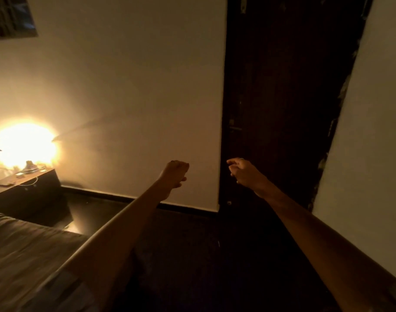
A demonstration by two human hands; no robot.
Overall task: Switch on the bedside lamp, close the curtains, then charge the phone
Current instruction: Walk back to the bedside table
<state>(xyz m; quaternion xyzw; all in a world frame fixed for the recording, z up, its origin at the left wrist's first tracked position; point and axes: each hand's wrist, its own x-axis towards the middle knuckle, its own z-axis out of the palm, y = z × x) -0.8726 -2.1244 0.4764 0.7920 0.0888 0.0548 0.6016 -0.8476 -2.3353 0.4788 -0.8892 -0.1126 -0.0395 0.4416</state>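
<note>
Low in the frame two bare forearms reach forward out of the dark, one from bottom centre and one from the lower right corner. The left hand (pixel 175 173), near the middle of the frame, is clenched into a loose fist with nothing visible in it; the right hand (pixel 243 171), just to its right, has its fingers curled and half spread, a thin ring on one, and grasps nothing. At lower left lies the edge of a bed with a rumpled brownish cover (pixel 23 251). Beyond it, at the left edge, stands a dark wooden bedside cabinet (pixel 28 192); on its top lie a small flat dark object that may be the phone (pixel 5 184), though it is too small to be sure, a pale cable (pixel 31 182) draped over the front edge, and a few small items I cannot make out. The lit bedside lamp (pixel 25 145) glows behind them as a bright yellow-white blaze, washing the plain cream wall (pixel 136 86) in warm light. A dark skirting strip (pixel 125 198) runs along the wall's foot above the dark floor. Right of centre a tall dark wooden door (pixel 282 97) stands from top to floor, a handle faintly visible on its left side, with another pale wall (pixel 372 131) to its right. In the upper left corner hangs a dark rectangular picture or window (pixel 12 16), too dim to tell which.
</note>
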